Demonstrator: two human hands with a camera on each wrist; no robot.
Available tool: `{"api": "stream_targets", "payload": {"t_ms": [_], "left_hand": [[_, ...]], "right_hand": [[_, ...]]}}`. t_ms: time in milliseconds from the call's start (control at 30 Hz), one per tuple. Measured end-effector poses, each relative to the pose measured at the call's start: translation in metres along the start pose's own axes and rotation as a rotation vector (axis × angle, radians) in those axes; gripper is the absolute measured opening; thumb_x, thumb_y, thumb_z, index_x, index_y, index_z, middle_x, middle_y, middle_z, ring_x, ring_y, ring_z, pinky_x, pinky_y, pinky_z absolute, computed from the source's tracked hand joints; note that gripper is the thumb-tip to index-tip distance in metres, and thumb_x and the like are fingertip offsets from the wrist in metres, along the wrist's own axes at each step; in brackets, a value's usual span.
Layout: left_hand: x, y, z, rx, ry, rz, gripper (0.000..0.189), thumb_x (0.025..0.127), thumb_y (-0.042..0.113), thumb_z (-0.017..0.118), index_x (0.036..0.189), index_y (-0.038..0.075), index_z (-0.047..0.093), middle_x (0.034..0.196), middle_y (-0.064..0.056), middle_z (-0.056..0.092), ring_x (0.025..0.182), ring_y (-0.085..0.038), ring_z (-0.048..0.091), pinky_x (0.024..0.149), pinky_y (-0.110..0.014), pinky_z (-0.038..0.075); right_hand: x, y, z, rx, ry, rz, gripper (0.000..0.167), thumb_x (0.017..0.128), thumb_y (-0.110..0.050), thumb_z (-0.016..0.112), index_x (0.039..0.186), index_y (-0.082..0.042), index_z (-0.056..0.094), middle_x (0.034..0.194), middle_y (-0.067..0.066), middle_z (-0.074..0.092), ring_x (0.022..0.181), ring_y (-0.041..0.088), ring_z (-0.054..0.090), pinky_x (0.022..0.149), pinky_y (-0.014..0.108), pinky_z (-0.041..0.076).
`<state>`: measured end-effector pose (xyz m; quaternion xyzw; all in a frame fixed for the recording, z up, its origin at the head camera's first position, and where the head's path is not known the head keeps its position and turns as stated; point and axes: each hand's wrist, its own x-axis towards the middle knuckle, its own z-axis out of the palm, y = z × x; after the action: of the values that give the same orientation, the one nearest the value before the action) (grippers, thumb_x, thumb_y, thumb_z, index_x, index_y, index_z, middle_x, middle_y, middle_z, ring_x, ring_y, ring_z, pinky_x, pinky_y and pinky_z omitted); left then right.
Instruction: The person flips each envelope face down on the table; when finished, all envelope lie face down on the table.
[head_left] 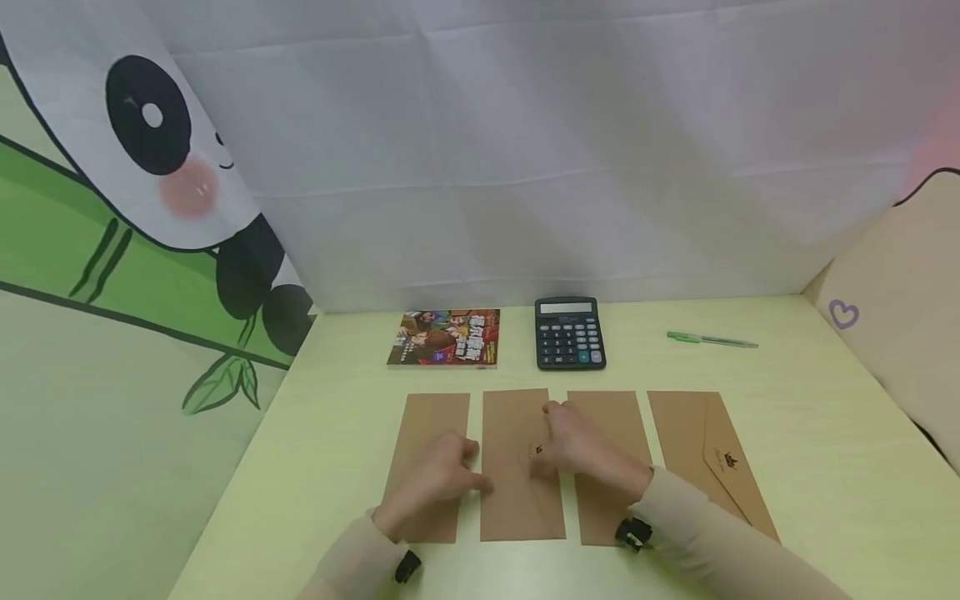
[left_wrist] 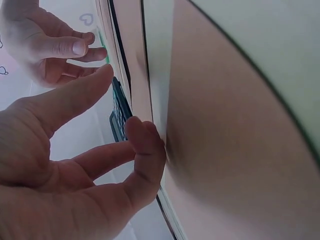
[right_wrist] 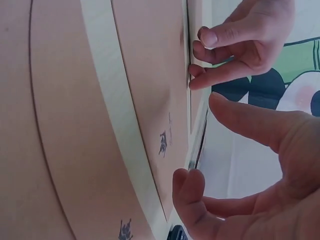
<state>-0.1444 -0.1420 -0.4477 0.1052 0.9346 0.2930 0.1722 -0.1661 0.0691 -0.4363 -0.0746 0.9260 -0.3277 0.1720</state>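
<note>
Several brown paper envelopes lie in a row on the table. My left hand (head_left: 431,482) is over the leftmost envelope (head_left: 437,417), its thumb reaching to the left edge of the second envelope (head_left: 513,417). In the left wrist view its fingers (left_wrist: 145,165) are bent, with a gap to the thumb. My right hand (head_left: 581,440) is above the second envelope's right edge, overlapping the third envelope (head_left: 603,412). Its thumb and fingers (right_wrist: 189,195) stand apart with nothing between them in the right wrist view. A small dark crown print (right_wrist: 163,144) marks the second envelope.
The rightmost envelope (head_left: 678,433) shows its pointed flap and a crown print. Behind the row are a colourful comic-style book (head_left: 446,337), a black calculator (head_left: 570,333) and a green pen (head_left: 712,339). A white cloth (head_left: 525,167) hangs behind the table.
</note>
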Motion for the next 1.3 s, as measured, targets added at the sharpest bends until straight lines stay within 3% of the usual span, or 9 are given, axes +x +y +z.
{"api": "stream_targets", "payload": {"t_ms": [200, 433, 733, 833, 967, 1100, 1300], "left_hand": [[0.003, 0.001, 0.001, 0.023, -0.010, -0.001, 0.031, 0.069, 0.020, 0.086, 0.078, 0.003, 0.061, 0.066, 0.000, 0.029, 0.061, -0.016, 0.034, 0.053, -0.029, 0.026], [0.006, 0.004, 0.001, 0.051, 0.001, 0.008, 0.031, 0.066, 0.019, 0.088, 0.076, 0.004, 0.062, 0.066, -0.001, 0.034, 0.064, -0.017, 0.037, 0.054, -0.029, 0.028], [0.009, 0.007, 0.003, 0.086, 0.008, 0.015, 0.031, 0.063, 0.015, 0.088, 0.078, 0.003, 0.064, 0.066, -0.002, 0.039, 0.065, -0.019, 0.040, 0.054, -0.030, 0.031], [0.010, 0.007, 0.004, 0.081, 0.010, 0.010, 0.029, 0.064, 0.011, 0.087, 0.077, 0.003, 0.062, 0.066, -0.002, 0.039, 0.065, -0.019, 0.040, 0.053, -0.030, 0.032], [0.009, 0.007, 0.005, 0.106, 0.034, 0.048, 0.029, 0.061, 0.002, 0.085, 0.068, 0.004, 0.057, 0.062, -0.001, 0.034, 0.059, -0.017, 0.037, 0.050, -0.028, 0.032], [0.008, 0.008, 0.007, 0.147, 0.058, 0.083, 0.032, 0.059, -0.002, 0.083, 0.063, 0.005, 0.052, 0.060, 0.001, 0.030, 0.057, -0.015, 0.033, 0.047, -0.026, 0.029], [0.007, 0.008, 0.007, 0.149, 0.057, 0.068, 0.028, 0.059, -0.004, 0.083, 0.067, 0.002, 0.057, 0.061, 0.000, 0.030, 0.058, -0.016, 0.033, 0.049, -0.027, 0.029]], "right_hand": [[0.000, 0.005, -0.003, 0.020, -0.002, 0.019, 0.088, 0.065, -0.022, 0.089, 0.133, 0.010, 0.043, 0.115, 0.019, 0.056, 0.099, 0.029, 0.054, 0.086, 0.046, 0.046], [-0.001, 0.009, -0.003, 0.028, 0.010, 0.021, 0.094, 0.062, -0.019, 0.090, 0.134, 0.011, 0.039, 0.127, 0.029, 0.048, 0.111, 0.037, 0.050, 0.093, 0.050, 0.041], [0.002, 0.010, -0.005, 0.036, 0.002, 0.051, 0.094, 0.062, -0.021, 0.090, 0.133, 0.012, 0.039, 0.119, 0.025, 0.054, 0.102, 0.032, 0.054, 0.090, 0.048, 0.044], [0.003, 0.010, -0.007, 0.039, -0.004, 0.073, 0.095, 0.062, -0.024, 0.091, 0.133, 0.012, 0.039, 0.108, 0.020, 0.057, 0.093, 0.029, 0.055, 0.084, 0.045, 0.047], [0.004, 0.010, -0.008, 0.048, -0.018, 0.094, 0.094, 0.064, -0.027, 0.089, 0.134, 0.012, 0.040, 0.097, 0.013, 0.057, 0.084, 0.026, 0.054, 0.075, 0.040, 0.048], [0.003, 0.011, -0.009, 0.083, -0.018, 0.101, 0.090, 0.065, -0.028, 0.089, 0.132, 0.011, 0.042, 0.096, 0.011, 0.056, 0.083, 0.025, 0.053, 0.073, 0.038, 0.048], [0.004, 0.018, -0.009, 0.171, -0.049, 0.098, 0.085, 0.067, -0.029, 0.087, 0.129, 0.011, 0.045, 0.096, 0.011, 0.055, 0.075, 0.022, 0.055, 0.063, 0.034, 0.048]]}}
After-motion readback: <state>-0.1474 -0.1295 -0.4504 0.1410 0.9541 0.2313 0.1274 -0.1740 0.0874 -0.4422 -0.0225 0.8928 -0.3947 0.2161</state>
